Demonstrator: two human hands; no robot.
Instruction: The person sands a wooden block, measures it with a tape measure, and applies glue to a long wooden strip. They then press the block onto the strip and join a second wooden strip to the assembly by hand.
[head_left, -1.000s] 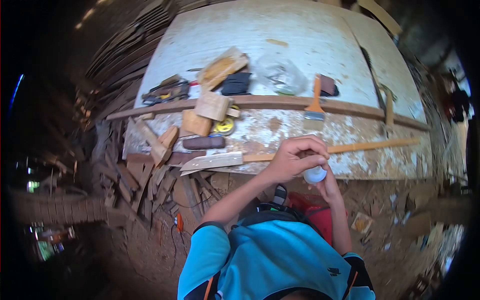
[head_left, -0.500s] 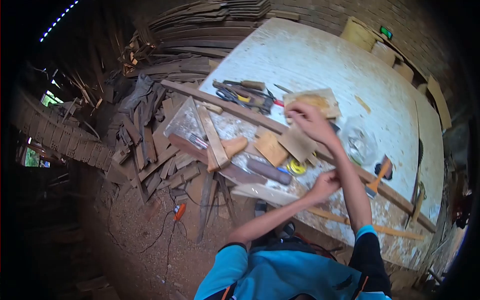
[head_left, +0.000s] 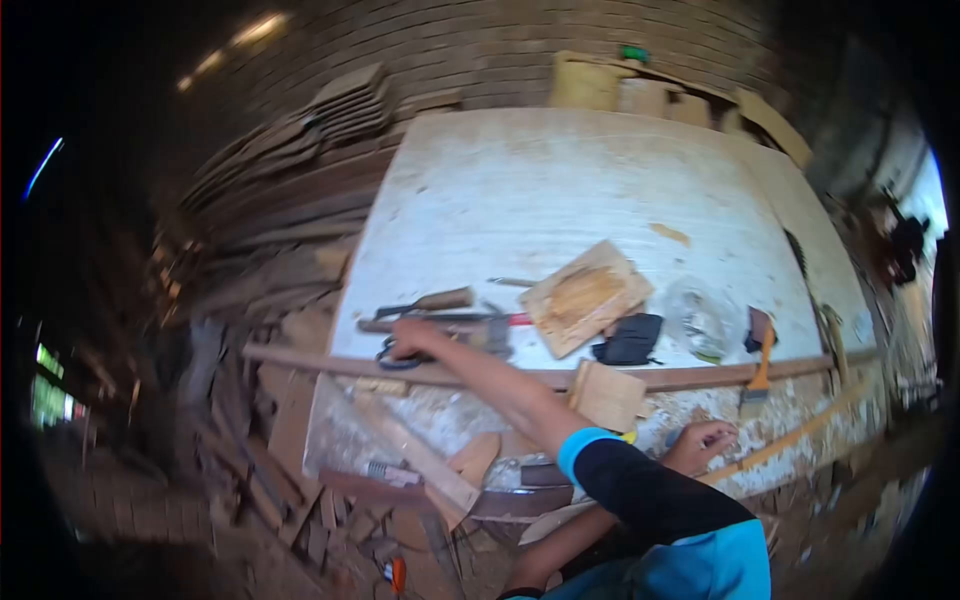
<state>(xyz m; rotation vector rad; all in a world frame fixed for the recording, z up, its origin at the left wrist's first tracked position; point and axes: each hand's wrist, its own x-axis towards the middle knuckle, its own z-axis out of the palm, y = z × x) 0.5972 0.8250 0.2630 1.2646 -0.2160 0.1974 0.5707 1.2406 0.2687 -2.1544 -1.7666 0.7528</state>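
The right hand (head_left: 415, 335) reaches across to the cluster of hand tools (head_left: 440, 325) at nine o'clock on the white workbench (head_left: 560, 180), fingers curled onto them, grip unclear through blur; the left hand (head_left: 705, 445) rests at five o'clock, fingers loosely bent, holding nothing; a square wooden board (head_left: 583, 296) lies just right of the tools.

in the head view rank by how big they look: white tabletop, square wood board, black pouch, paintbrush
1. white tabletop
2. square wood board
3 and 4. black pouch and paintbrush: the two look about alike, too close to rank.
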